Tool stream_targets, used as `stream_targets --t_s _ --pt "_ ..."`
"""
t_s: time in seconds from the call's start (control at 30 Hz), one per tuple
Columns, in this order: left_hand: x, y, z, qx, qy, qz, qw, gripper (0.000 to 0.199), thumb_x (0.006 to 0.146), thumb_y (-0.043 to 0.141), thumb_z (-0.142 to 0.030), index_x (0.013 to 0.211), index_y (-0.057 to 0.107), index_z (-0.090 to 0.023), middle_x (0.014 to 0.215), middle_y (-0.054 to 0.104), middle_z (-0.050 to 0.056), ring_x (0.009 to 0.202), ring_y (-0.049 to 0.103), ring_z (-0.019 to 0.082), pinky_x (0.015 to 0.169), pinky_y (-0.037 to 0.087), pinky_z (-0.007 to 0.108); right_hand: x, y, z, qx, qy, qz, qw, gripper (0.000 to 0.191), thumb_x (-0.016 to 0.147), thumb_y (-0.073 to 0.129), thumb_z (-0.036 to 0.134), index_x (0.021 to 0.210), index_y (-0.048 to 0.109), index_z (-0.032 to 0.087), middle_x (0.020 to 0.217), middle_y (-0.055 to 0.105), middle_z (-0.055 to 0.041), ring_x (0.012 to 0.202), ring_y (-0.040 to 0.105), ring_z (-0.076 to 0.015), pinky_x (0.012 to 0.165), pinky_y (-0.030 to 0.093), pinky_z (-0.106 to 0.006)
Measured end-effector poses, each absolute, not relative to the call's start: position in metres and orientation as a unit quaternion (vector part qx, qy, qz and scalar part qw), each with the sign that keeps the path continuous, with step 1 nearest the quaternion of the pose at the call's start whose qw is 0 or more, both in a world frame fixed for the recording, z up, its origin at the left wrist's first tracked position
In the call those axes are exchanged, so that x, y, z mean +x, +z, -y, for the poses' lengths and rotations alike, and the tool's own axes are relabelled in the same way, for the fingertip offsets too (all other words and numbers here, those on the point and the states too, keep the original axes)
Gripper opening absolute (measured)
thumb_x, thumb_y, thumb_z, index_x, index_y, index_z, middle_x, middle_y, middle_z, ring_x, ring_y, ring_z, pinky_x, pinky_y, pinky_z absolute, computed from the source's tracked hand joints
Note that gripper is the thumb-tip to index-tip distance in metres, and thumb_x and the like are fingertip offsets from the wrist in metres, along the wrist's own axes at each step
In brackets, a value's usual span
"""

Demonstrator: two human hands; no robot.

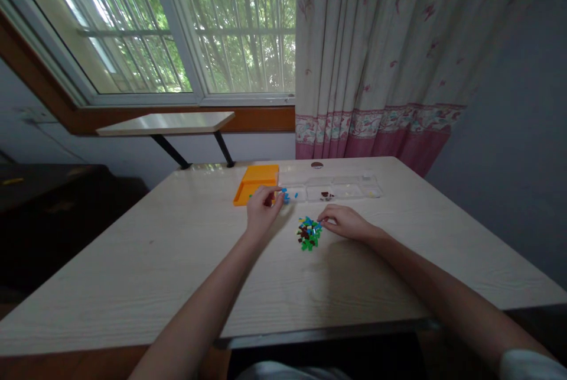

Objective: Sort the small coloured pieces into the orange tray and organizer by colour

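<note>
A loose pile of small building bricks (309, 233) in green, blue, dark brown and pale yellow lies on the table. At its right edge is my right hand (345, 221), thumb and forefinger pinched together against the bricks; what they grip is too small to make out. My left hand (262, 208) hovers over the left end of the clear compartment tray (345, 181), beside some blue bricks (286, 194). Its fingertips are closed in a pinch, and anything between them cannot be made out. Dark brown bricks (326, 195) sit in a middle compartment of the tray.
An open orange case (257, 179) adjoins the tray's left end. Behind the tray lies a round brown-and-white spot (317, 165) on the wooden table (177, 285). A raised shelf (172, 123) on black legs stands at the back left, below the window. A curtain (354, 72) hangs behind.
</note>
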State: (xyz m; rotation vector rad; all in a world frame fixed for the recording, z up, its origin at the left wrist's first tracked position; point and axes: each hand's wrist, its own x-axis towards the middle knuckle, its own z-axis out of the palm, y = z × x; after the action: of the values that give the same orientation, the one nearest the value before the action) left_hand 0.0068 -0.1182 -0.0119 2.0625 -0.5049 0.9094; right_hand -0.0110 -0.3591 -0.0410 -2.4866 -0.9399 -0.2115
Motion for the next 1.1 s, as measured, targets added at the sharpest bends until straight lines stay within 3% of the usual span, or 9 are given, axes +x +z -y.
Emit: stream_targets --t_s 0.2,0.67,0.87,1.1 --pt "0.042 -0.046 0.107 0.876 0.235 0.103 0.409 0.022 0.074 0.051 -0.034 0.080 0.061 -0.016 0.049 0.041 -0.005 0.048 0.041 0.009 0.049 0.031 0.019 -0.009 -0.042 0.360 -0.908 -0.072 0.340 0.234 0.015 0.079 0.049 0.023 0.086 0.062 0.019 0.082 0.061 -0.0037 0.077 0.056 -0.0143 0.069 0.042 -0.024" --pt "0.047 -0.049 0.103 0.920 0.198 0.086 0.327 0.030 0.077 0.045 -0.035 0.093 0.064 -0.018 0.055 0.053 0.000 0.051 0.046 0.011 0.049 0.028 0.020 -0.012 -0.040 0.358 -0.919 -0.069 0.319 0.223 0.015 0.084 0.046 0.028 0.087 0.056 0.018 0.085 0.059 -0.0042 0.078 0.055 -0.0147 0.069 0.041 -0.025" --pt "0.037 -0.045 0.111 0.908 0.187 0.164 0.337 0.028 0.078 0.045 -0.033 0.087 0.064 -0.015 0.051 0.051 -0.002 0.048 0.044 0.010 0.049 0.029 0.019 -0.011 -0.041 0.358 -0.915 -0.084 0.310 0.244 0.018 0.086 0.041 0.027 0.087 0.056 0.017 0.086 0.059 -0.0053 0.079 0.054 -0.0149 0.070 0.041 -0.026" --pt "0.000 -0.037 0.141 0.894 0.086 0.307 0.315 0.024 0.079 0.046 -0.033 0.085 0.065 -0.020 0.057 0.058 -0.001 0.051 0.049 0.009 0.050 0.033 0.018 -0.014 -0.040 0.354 -0.907 -0.109 0.316 0.255 0.019 0.087 0.039 0.027 0.085 0.054 0.017 0.083 0.057 -0.0049 0.077 0.053 -0.0142 0.069 0.041 -0.025"
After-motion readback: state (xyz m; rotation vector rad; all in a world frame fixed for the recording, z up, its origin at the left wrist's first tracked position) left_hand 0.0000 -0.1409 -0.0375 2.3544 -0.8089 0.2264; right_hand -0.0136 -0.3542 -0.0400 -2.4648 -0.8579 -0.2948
